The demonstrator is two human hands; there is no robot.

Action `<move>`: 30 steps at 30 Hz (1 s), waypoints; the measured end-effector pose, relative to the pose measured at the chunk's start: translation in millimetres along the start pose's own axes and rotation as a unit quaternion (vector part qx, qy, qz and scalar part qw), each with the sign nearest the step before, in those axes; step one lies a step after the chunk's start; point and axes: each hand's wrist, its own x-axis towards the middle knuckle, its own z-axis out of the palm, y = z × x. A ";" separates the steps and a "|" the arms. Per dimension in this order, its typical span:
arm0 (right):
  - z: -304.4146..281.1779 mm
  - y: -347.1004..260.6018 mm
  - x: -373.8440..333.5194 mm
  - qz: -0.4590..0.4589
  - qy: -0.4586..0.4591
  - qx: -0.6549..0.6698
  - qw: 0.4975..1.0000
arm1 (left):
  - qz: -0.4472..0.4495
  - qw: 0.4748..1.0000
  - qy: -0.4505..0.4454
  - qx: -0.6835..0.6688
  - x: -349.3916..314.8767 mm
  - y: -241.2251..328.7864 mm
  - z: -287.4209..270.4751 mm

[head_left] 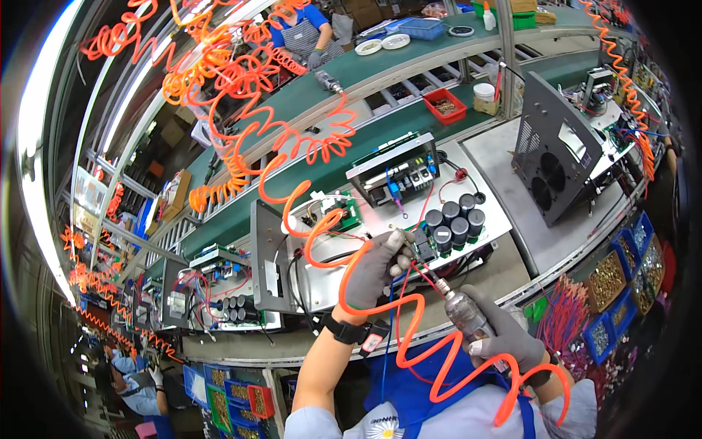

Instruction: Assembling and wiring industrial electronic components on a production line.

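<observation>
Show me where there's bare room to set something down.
Bare: the grey metal plate between the capacitors and dark fan panel. Crowded: around the gloved left hand, with red wires and the orange coiled hose.
</observation>
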 end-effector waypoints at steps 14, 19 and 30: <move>-21.5 -12.3 11.9 -0.060 -0.002 0.030 0.998 | 0.015 0.962 0.137 0.237 52.8 11.4 -20.5; -36.5 -26.8 14.6 -0.118 0.036 0.015 0.992 | -0.092 0.945 0.198 0.244 90.4 3.7 -16.9; -56.5 -47.8 18.7 -0.062 0.036 0.051 0.996 | 0.075 0.986 0.068 0.129 130.4 3.9 18.7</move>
